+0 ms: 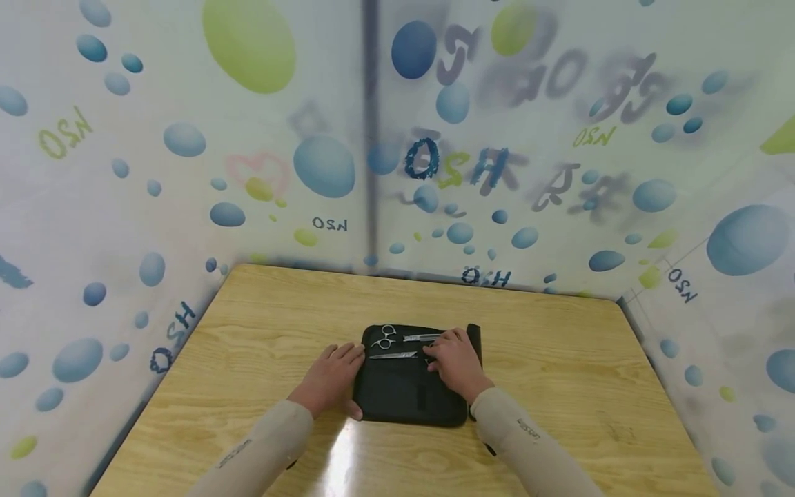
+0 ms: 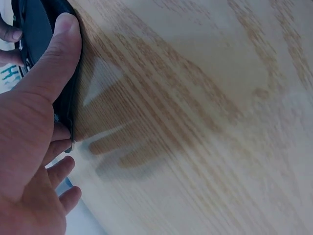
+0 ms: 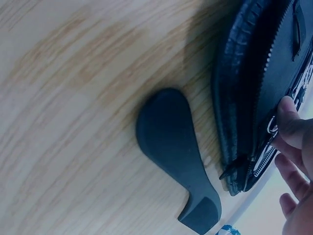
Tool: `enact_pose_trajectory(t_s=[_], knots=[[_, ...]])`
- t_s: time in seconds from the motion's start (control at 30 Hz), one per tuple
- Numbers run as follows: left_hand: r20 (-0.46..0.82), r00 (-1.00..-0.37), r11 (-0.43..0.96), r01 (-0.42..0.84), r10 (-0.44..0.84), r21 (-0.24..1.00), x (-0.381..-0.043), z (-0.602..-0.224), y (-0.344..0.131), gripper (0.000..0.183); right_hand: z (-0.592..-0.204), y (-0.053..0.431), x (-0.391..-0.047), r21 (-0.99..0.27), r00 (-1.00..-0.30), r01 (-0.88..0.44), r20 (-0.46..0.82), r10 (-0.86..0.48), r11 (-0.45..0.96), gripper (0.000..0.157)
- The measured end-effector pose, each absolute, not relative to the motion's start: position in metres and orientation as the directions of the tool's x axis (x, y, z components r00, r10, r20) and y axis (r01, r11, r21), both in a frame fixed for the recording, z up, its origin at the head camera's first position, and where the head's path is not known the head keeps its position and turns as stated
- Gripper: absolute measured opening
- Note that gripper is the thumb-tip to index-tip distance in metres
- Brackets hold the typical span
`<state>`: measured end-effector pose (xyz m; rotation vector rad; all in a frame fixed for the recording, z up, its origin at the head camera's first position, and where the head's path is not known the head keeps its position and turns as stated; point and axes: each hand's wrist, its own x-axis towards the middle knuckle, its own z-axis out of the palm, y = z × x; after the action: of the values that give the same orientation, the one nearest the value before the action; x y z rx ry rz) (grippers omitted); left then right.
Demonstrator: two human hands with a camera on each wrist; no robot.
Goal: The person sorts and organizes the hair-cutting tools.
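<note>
A black zip case [image 1: 404, 400] lies on the wooden table with two pairs of silver scissors on its top. My left hand [image 1: 335, 376] rests along the case's left side, its thumb laid on the edge in the left wrist view. The far scissors [image 1: 386, 338] have their finger rings at the left. The nearer scissors [image 1: 393, 355] point left, and my right hand [image 1: 456, 362] covers their handle end. In the right wrist view, its thumb and forefinger pinch the handle beside a metal ring [image 3: 272, 125]. A toothed blade [image 3: 264, 161] shows just beyond.
A flat black piece [image 3: 168, 129] with a rounded end lies beside the case's right edge. Wooden tabletop [image 1: 559, 386] surrounds the case. Walls [image 1: 528, 172] patterned with blue and green drops stand behind the table and at both sides.
</note>
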<state>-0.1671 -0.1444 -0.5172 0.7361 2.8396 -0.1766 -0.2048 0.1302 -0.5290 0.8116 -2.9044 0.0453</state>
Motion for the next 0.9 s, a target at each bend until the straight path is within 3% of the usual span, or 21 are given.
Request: enact_pose_trajectory(t_s=[0.47,0.63,0.8,0.9], knots=[[-0.246,-0.851,0.875,0.484,0.465,-0.018,-0.166,-0.513,-0.146,0.115,-0.520,0.141,-0.203,-0.057,-0.837,-0.543,0.114,-0.534,0.838,0.031],[-0.271,-0.842,0.878,0.478,0.467,0.025,-0.168,-0.510,-0.146,0.114,-0.510,0.157,-0.202,-0.115,-0.866,-0.491,0.166,-0.471,0.864,0.028],[-0.279,-0.837,0.880,0.468,0.471,0.081,-0.171,-0.510,-0.150,0.113,-0.504,0.176,-0.199,-0.068,-0.890,-0.420,0.226,-0.396,0.905,0.029],[-0.272,-0.837,0.879,0.464,0.474,0.106,-0.172,-0.509,-0.152,0.112,-0.501,0.187,-0.196,-0.051,-0.912,-0.374,0.200,-0.358,0.926,0.029]])
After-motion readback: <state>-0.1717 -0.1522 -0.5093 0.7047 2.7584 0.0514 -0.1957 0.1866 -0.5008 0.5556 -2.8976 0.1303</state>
